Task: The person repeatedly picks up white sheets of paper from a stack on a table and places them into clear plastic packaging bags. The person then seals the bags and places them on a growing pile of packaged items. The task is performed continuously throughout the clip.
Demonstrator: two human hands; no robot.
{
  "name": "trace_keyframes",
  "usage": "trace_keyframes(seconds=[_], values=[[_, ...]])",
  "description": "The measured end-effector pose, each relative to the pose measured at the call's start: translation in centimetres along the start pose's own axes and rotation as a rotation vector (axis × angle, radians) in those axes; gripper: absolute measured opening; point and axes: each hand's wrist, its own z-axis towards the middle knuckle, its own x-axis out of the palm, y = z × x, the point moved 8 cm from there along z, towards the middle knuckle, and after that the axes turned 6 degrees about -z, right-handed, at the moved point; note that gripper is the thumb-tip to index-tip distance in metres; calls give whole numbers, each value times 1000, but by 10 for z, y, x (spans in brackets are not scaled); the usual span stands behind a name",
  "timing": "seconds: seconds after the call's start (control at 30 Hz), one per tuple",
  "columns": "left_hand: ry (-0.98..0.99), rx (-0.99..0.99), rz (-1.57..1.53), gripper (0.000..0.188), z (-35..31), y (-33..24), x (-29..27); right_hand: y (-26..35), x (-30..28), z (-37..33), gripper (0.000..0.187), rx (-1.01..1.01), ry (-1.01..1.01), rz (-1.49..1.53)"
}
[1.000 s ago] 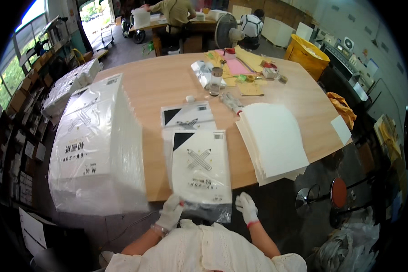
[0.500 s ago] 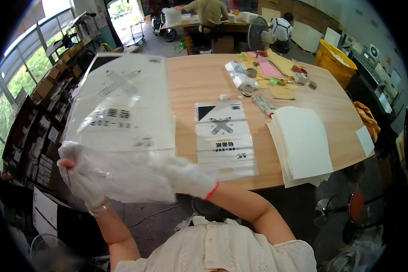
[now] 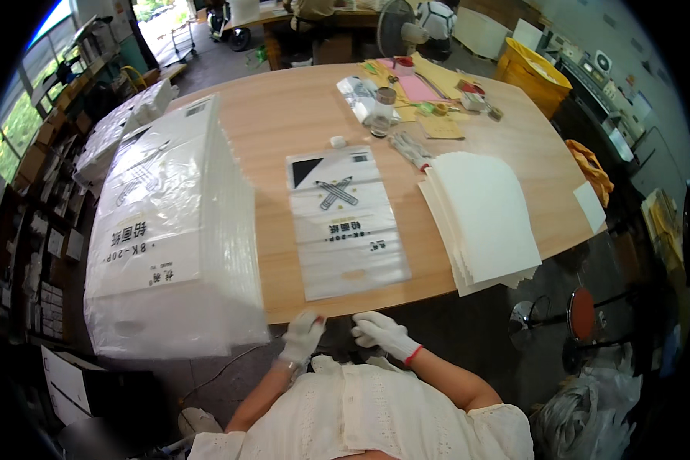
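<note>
Both my hands wear white gloves and hover just off the table's front edge. My left hand (image 3: 304, 337) is closed with its fingers curled and a bare fingertip showing; nothing shows in it. My right hand (image 3: 385, 335), in a red-cuffed glove, is loosely bent with the fingers partly apart and nothing visible between them. Right beyond them lies a flat clear plastic bag (image 3: 346, 264) printed with crossed pencils. A thick stack of the same plastic bags (image 3: 161, 268) lies to the left, overhanging the front edge. On the right a fanned stack of white paper sheets (image 3: 487, 218) rests on the table.
The wooden table (image 3: 276, 115) also bears a small white lump (image 3: 338, 142), a spare glove (image 3: 410, 149), a clear jar (image 3: 382, 113) and tape rolls among coloured papers. A round-seated stool (image 3: 581, 313) stands at right. A fan (image 3: 396, 29) and people are beyond.
Both hands have left the bag stack on the left and come back toward my body, the left one moving right. The raised bags now lie flat. My view has shifted.
</note>
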Motion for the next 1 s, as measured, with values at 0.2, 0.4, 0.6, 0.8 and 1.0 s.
trace_keyframes(seconds=[0.2, 0.4, 0.6, 0.8, 1.0], values=[[72, 155, 758, 22, 130, -14, 86, -26, -67, -31, 32, 1, -246, 109], [317, -128, 482, 24, 174, 24, 79, -22, -55, 20, 34, 54, -39, 326], [163, 123, 419, 23, 184, -49, 55, 72, -72, 123, 33, -282, -274, -202], [-67, -330, -436, 17, 239, -20, 14, 99, -108, 91, 37, -664, -837, -1052], [88, -192, -402, 35, 237, -77, 36, 166, -28, 118, 42, -1118, -734, -1031]])
